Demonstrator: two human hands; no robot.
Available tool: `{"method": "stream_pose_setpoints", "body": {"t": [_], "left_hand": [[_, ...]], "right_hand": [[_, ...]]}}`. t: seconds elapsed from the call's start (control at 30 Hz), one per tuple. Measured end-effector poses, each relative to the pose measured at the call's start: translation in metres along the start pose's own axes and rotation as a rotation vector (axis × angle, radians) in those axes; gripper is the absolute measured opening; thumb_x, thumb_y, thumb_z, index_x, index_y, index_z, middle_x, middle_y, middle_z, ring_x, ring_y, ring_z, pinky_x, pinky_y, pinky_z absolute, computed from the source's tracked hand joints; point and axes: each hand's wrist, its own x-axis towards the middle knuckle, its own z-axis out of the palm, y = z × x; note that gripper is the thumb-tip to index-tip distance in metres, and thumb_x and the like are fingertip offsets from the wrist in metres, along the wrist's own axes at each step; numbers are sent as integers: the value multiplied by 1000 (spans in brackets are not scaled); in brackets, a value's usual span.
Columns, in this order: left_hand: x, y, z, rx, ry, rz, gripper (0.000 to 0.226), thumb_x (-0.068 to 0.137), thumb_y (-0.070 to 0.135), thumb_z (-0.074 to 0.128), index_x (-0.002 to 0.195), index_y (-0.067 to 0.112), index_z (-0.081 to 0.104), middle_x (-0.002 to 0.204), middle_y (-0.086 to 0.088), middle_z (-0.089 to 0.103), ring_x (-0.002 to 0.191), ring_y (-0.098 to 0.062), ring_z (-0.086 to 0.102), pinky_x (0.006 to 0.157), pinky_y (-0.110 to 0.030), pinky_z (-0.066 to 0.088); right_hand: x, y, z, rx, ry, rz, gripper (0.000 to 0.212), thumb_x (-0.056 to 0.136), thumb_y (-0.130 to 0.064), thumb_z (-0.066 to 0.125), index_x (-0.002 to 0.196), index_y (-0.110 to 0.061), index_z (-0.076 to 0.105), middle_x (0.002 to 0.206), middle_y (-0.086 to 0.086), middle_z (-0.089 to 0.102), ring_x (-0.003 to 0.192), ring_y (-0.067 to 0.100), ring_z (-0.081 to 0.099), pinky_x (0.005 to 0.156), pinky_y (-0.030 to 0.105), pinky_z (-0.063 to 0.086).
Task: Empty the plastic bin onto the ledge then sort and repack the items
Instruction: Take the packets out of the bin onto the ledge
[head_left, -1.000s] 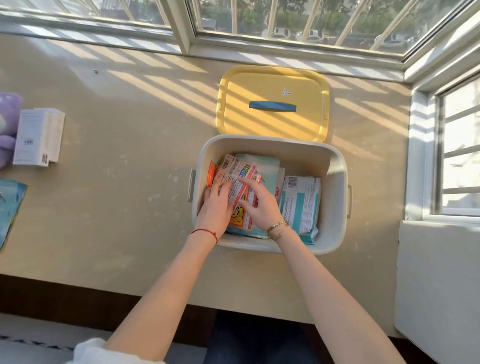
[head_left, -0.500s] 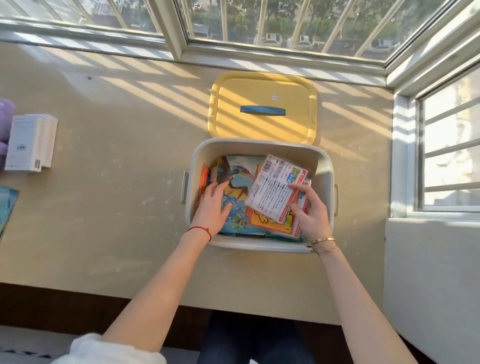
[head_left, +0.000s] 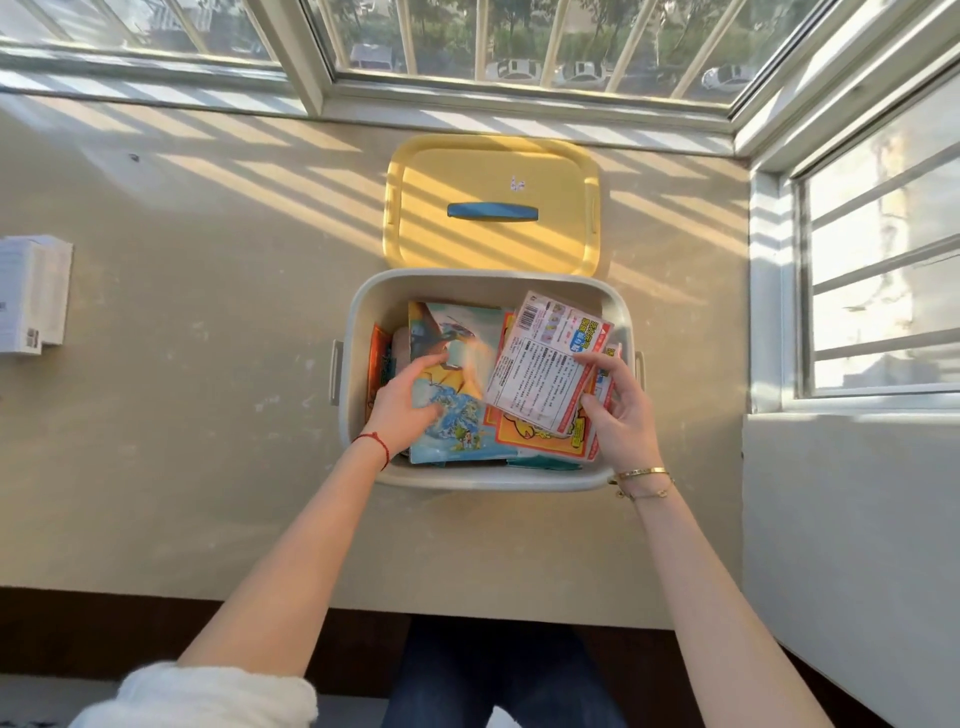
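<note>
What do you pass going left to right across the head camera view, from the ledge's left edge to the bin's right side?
White box → left hand on the blue illustrated pack → printed packet → right hand gripping it, inside the white bin.

Both forearms reach forward; left hand (head_left: 402, 402) lies flat, right hand (head_left: 621, 415) has curled, pinching fingers (head_left: 597, 364).

Bin (head_left: 358, 332) mouth open, but both hands and packets fill it; only the far strip inside, by the back wall, is free. Yellow lid (head_left: 493, 249) lies flat just behind the bin, blocking a low reach from there. Ledge (head_left: 208, 415) left of the bin is open up to the white boxes (head_left: 32, 296) at the far left edge. White wall (head_left: 852, 519) closes off the right.
</note>
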Motion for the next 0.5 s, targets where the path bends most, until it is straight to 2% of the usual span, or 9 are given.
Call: {"method": "stream_pose_setpoints", "body": {"t": [0.1, 0.2, 0.33, 0.5], "left_hand": [[-7, 6, -4, -12, 21, 64, 65, 86, -8, 58, 132, 38, 52, 137, 12, 51, 131, -11, 45, 109, -36, 40], [-24, 15, -12, -40, 63, 113, 67, 88, -9, 54, 126, 47, 53, 132, 14, 55, 127, -9, 50, 106, -43, 46], [-59, 31, -27, -78, 125, 155, 67, 88, -11, 53, 125, 45, 54, 124, 31, 53, 123, -2, 51, 102, -40, 49], [-116, 49, -38, -235, 196, 167, 63, 89, -13, 53, 125, 39, 53, 122, 11, 56, 110, 3, 59, 86, -26, 57]], "right_hand": [[-4, -4, -6, 22, -3, 14, 40, 93, 9, 48, 119, -19, 58, 133, 0, 56, 123, 15, 56, 89, 36, 57], [-11, -13, -10, 48, -21, 8, 40, 92, 9, 48, 116, -22, 59, 134, 4, 56, 123, 18, 57, 89, 36, 57], [-26, -33, -12, 97, -53, -33, 42, 91, 14, 47, 115, -19, 59, 131, 6, 58, 122, 19, 58, 90, 35, 56], [-57, -61, -14, 176, -113, -66, 35, 90, 3, 52, 114, -21, 60, 128, 5, 60, 120, 22, 59, 87, 35, 57]]}}
